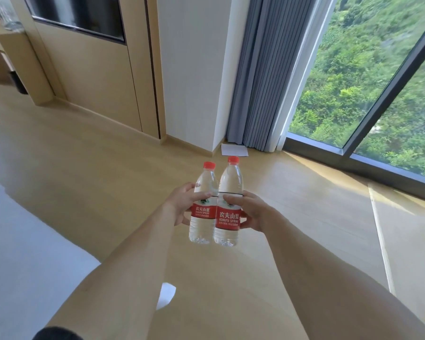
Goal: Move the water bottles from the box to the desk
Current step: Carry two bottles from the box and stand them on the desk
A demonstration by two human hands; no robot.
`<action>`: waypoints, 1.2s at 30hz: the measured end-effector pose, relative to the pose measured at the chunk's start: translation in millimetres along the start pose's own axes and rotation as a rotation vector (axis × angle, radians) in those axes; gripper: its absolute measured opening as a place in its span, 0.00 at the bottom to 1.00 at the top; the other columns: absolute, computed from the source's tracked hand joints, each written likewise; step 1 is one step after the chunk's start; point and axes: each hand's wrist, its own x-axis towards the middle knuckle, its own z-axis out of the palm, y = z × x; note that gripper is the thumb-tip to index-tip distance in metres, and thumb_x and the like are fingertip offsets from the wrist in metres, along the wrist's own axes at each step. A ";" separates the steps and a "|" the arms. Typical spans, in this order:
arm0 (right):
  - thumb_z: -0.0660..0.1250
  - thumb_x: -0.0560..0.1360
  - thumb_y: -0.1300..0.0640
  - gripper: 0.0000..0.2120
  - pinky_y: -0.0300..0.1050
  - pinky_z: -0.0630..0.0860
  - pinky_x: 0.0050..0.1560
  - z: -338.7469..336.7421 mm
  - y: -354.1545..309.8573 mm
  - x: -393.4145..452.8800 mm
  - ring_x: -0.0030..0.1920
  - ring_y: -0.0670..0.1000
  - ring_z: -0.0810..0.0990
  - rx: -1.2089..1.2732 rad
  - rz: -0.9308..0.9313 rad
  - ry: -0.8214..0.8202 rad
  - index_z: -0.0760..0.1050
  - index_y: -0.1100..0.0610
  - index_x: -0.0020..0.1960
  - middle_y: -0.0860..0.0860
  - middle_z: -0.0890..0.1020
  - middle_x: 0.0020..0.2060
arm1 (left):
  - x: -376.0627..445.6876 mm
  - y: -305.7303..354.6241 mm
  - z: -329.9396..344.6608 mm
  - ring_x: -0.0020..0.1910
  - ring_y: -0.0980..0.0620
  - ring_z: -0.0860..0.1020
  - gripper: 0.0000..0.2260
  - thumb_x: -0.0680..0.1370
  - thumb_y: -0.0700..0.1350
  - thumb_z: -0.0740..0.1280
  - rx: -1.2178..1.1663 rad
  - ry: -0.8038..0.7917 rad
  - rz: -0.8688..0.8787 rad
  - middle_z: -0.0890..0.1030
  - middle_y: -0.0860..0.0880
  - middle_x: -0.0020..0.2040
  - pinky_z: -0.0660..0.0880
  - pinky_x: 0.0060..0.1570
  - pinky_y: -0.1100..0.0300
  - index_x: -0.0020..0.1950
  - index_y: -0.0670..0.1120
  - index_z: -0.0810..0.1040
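Observation:
Two clear water bottles with red caps and red labels are held upright side by side above the wooden floor. My left hand [184, 203] grips the left water bottle [203, 224] around its middle. My right hand [252, 212] grips the right water bottle [228, 182] the same way. The bottles touch each other. The desk [0, 45] shows at the far upper left, a light wooden piece with some clear things on top. No box is in view.
A white bed edge [22, 241] fills the lower left. A wall with a dark screen [84, 18], a white pillar and grey curtains [268, 82] stand ahead. Floor-to-ceiling windows [366, 82] run along the right. A white sheet [234, 149] lies on the floor.

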 end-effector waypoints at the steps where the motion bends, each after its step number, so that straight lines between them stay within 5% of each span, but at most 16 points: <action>1: 0.74 0.75 0.55 0.15 0.64 0.79 0.57 4.7 -8.8 13.9 0.51 0.57 0.83 -0.014 0.000 -0.010 0.77 0.53 0.61 0.56 0.85 0.52 | 9.1 5.5 -8.2 0.50 0.45 0.83 0.22 0.72 0.49 0.78 -0.007 0.013 0.004 0.85 0.44 0.52 0.80 0.52 0.35 0.64 0.55 0.76; 9: 0.75 0.74 0.54 0.16 0.63 0.80 0.56 47.5 -68.9 125.1 0.54 0.58 0.84 -0.111 0.014 -0.128 0.77 0.54 0.60 0.56 0.86 0.52 | 70.0 35.8 -76.3 0.49 0.46 0.84 0.17 0.74 0.52 0.76 -0.045 0.166 0.017 0.85 0.45 0.52 0.81 0.47 0.44 0.61 0.54 0.77; 16: 0.75 0.74 0.54 0.19 0.62 0.82 0.52 91.8 -122.6 242.2 0.51 0.56 0.85 -0.196 -0.003 -0.316 0.77 0.55 0.62 0.55 0.86 0.51 | 140.4 61.9 -142.3 0.48 0.48 0.83 0.25 0.74 0.53 0.76 -0.115 0.355 -0.014 0.84 0.45 0.53 0.81 0.44 0.48 0.68 0.55 0.73; 26: 0.75 0.73 0.54 0.19 0.64 0.80 0.56 144.3 -228.7 390.7 0.53 0.56 0.85 -0.331 0.010 -0.558 0.76 0.55 0.62 0.56 0.86 0.52 | 230.4 129.3 -208.8 0.53 0.45 0.84 0.24 0.74 0.52 0.76 -0.259 0.625 -0.034 0.85 0.45 0.52 0.80 0.55 0.38 0.68 0.54 0.74; 36: 0.74 0.73 0.57 0.21 0.57 0.83 0.47 219.7 -276.4 475.5 0.53 0.57 0.84 -0.395 0.045 -0.680 0.75 0.55 0.64 0.57 0.84 0.55 | 271.3 159.5 -284.0 0.51 0.44 0.85 0.15 0.73 0.49 0.76 -0.280 0.759 -0.061 0.85 0.45 0.51 0.81 0.50 0.36 0.57 0.53 0.78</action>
